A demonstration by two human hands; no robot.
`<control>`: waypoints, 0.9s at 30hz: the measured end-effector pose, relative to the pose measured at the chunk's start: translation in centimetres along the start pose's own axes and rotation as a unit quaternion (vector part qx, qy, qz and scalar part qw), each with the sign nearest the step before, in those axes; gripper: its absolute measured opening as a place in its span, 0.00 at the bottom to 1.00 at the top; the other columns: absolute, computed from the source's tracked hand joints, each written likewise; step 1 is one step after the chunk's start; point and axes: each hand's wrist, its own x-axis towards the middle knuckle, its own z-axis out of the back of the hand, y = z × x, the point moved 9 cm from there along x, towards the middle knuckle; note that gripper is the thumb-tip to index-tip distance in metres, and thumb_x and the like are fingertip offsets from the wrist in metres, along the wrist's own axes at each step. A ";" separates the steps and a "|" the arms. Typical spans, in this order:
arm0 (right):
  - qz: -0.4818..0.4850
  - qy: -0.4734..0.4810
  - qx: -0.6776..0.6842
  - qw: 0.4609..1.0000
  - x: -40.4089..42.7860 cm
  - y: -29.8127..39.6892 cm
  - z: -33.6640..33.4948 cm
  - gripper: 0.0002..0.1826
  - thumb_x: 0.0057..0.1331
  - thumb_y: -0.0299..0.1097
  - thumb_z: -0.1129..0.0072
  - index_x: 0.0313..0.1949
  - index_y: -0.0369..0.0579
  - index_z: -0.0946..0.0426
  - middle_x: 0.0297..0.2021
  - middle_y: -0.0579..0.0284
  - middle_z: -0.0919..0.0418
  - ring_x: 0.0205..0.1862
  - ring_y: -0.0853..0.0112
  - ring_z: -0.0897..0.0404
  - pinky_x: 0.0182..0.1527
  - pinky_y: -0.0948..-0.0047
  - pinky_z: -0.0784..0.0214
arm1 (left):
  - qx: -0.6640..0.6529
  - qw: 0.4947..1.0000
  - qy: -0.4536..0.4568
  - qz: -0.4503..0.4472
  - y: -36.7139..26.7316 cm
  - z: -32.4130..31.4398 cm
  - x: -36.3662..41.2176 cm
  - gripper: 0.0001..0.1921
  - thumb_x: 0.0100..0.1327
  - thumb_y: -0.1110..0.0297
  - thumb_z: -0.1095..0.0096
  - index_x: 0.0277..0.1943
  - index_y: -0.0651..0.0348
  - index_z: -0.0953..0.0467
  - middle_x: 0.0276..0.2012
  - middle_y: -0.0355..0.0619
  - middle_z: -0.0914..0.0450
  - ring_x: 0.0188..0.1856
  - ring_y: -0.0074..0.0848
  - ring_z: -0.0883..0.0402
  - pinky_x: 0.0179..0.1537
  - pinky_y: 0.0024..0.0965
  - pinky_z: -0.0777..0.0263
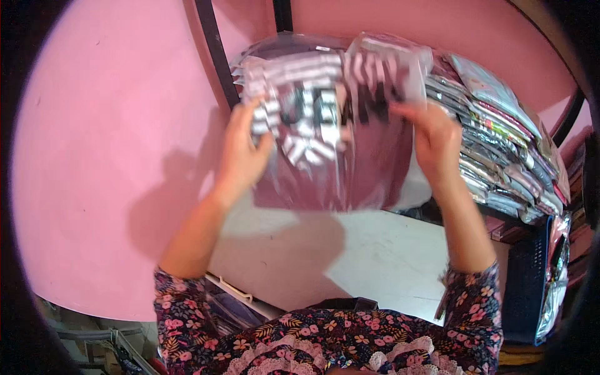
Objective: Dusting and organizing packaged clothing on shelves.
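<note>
In front of me is a clear plastic bag holding a folded maroon garment (304, 190) with a striped and dark printed part, smeared by motion. My left hand (244, 152) grips the bag's left side, the thumb on the front. At the right side, the bent fingers of my right hand (433, 138) are on the plastic; they look pinched on it, though blur hides the fingertips. Behind the upper edge, more clear-wrapped dark fabric (300, 46) shows, partly hidden by the bag.
To the right rises a tall stack of plastic-wrapped garments (501, 140). Below it stands a blue basket (522, 276) with packets at its side. Dark metal posts (213, 47) stand before the pink wall (108, 140). A pale surface (389, 253) lies beneath my arms.
</note>
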 end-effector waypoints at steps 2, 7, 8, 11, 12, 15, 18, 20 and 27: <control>0.032 -0.011 0.010 0.999 6.0 -1.6 -0.7 0.17 0.53 0.18 0.54 0.38 0.49 0.20 0.34 0.50 0.21 0.37 0.52 0.22 0.40 0.62 0.29 | 0.087 0.994 -0.044 -0.054 -1.1 1.9 5.6 0.27 0.53 0.79 0.46 0.59 0.58 0.34 0.45 0.52 0.29 0.46 0.39 0.27 0.48 0.33 0.33; -0.015 -0.011 -0.033 0.999 18.1 -7.2 -6.1 0.16 0.57 0.24 0.50 0.45 0.51 0.20 0.38 0.46 0.22 0.42 0.53 0.22 0.44 0.65 0.30 | 0.267 0.949 -0.123 -0.117 1.1 3.7 18.1 0.25 0.56 0.75 0.49 0.59 0.54 0.31 0.47 0.58 0.29 0.47 0.46 0.26 0.49 0.40 0.32; -0.058 0.008 -0.009 0.998 19.8 -8.5 -7.5 0.18 0.55 0.24 0.48 0.46 0.49 0.20 0.41 0.44 0.22 0.46 0.53 0.23 0.48 0.65 0.32 | 0.271 0.946 -0.131 -0.118 2.0 4.0 20.4 0.25 0.56 0.75 0.49 0.59 0.54 0.31 0.47 0.58 0.29 0.47 0.46 0.26 0.49 0.40 0.32; -0.010 -0.034 -0.108 0.994 22.5 -13.3 -10.8 0.15 0.60 0.28 0.51 0.45 0.55 0.21 0.36 0.44 0.21 0.37 0.50 0.21 0.40 0.60 0.28 | 0.310 0.921 -0.139 -0.188 4.0 2.4 25.6 0.27 0.54 0.77 0.47 0.60 0.51 0.32 0.47 0.61 0.28 0.51 0.48 0.29 0.53 0.37 0.35; -0.004 -0.037 -0.109 0.993 22.5 -14.0 -12.0 0.15 0.60 0.28 0.51 0.45 0.55 0.21 0.36 0.44 0.21 0.37 0.50 0.21 0.40 0.60 0.28 | 0.315 0.925 -0.131 -0.165 5.6 1.3 26.7 0.24 0.56 0.75 0.49 0.58 0.52 0.30 0.47 0.60 0.27 0.50 0.47 0.27 0.51 0.40 0.34; -0.170 0.165 -0.200 0.951 19.3 -19.3 -19.3 0.18 0.58 0.32 0.50 0.47 0.42 0.24 0.40 0.41 0.22 0.44 0.50 0.22 0.48 0.56 0.30 | 0.325 0.945 0.002 -0.031 14.1 -2.9 27.8 0.19 0.60 0.72 0.51 0.53 0.49 0.25 0.44 0.60 0.24 0.51 0.46 0.26 0.50 0.42 0.32; -0.119 0.429 -0.254 0.859 12.6 -22.1 -26.5 0.18 0.58 0.32 0.53 0.43 0.35 0.24 0.43 0.40 0.23 0.49 0.52 0.24 0.53 0.58 0.33 | 0.287 0.952 0.099 0.034 19.8 -7.2 25.9 0.17 0.62 0.68 0.51 0.52 0.48 0.24 0.45 0.58 0.23 0.51 0.44 0.25 0.52 0.41 0.32; -0.093 0.445 -0.253 0.854 13.0 -22.2 -27.0 0.17 0.57 0.33 0.52 0.42 0.35 0.23 0.43 0.41 0.23 0.49 0.52 0.24 0.53 0.58 0.33 | 0.298 0.935 0.155 0.115 22.1 -7.3 25.5 0.16 0.62 0.66 0.50 0.52 0.50 0.24 0.49 0.59 0.25 0.53 0.46 0.27 0.54 0.40 0.34; -0.018 0.368 -0.085 0.926 15.0 -17.1 -20.3 0.25 0.58 0.47 0.47 0.48 0.40 0.25 0.44 0.42 0.23 0.47 0.50 0.24 0.53 0.59 0.35 | 0.202 0.964 0.146 -0.090 12.4 -4.8 21.1 0.28 0.56 0.73 0.48 0.63 0.58 0.36 0.64 0.58 0.41 0.66 0.47 0.42 0.65 0.39 0.46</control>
